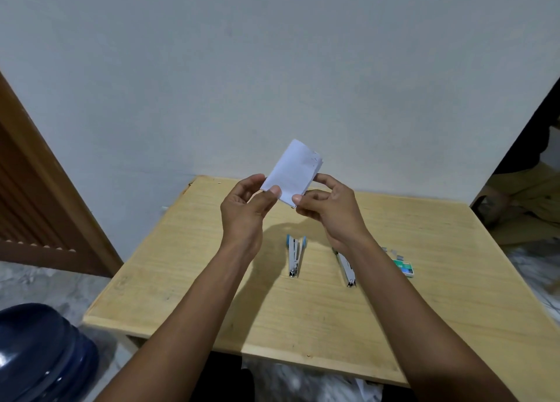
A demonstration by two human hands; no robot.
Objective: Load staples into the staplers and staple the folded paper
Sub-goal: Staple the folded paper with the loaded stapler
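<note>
Pale wooden table [194, 280] against grey wall. Folded paper [292, 171] held aloft, pinched at lower corners by left hand [245, 210] and right hand [328, 210]. Two staplers [294, 256] [346, 268] and staple box [403, 267] lie below fingers. Risk: loose folds fan apart, staple misses layers.

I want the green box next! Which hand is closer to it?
Right. The right hand pinches the paper above the table, with the green box lying off to its right. The left hand holds the paper's other side, farther away.
</note>
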